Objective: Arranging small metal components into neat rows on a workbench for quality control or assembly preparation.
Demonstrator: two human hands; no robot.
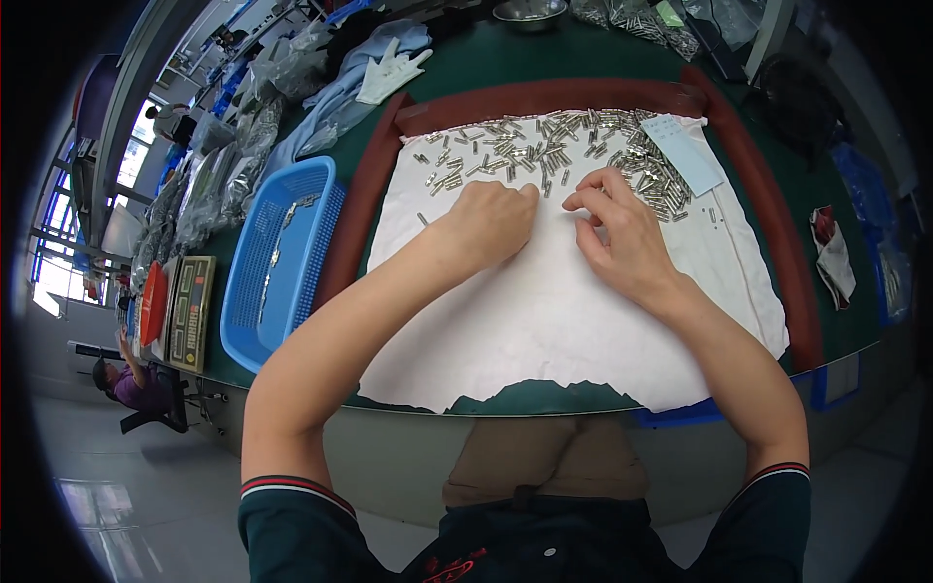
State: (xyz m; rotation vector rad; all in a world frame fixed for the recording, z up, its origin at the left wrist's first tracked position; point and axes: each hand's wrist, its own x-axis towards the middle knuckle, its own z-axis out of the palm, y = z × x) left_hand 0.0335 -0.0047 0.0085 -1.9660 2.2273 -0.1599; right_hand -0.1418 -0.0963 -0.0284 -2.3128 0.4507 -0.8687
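Observation:
Small shiny metal cylinders [552, 155] lie scattered over the far part of a white cloth [544, 321], heaped more thickly at the right. My left hand [494, 222] is closed at the near edge of the scatter, knuckles up. Its fingertips are turned under, so whatever they hold is hidden. Just to the right, my right hand [627, 238] hovers over or rests on the cloth with fingers bent and the thumb apart; nothing shows between them. A few cylinders lie just beyond the gap between both hands. A pale blue card [682, 155] rests against the right heap.
Padded brown bars [554, 94] border the cloth on three sides. Left of it stands a blue plastic basket [328, 228] holding a few metal pieces, beside a scale [191, 316]. A white glove [392, 73] and a metal bowl [530, 12] lie farther back. A person [146, 384] sits far left.

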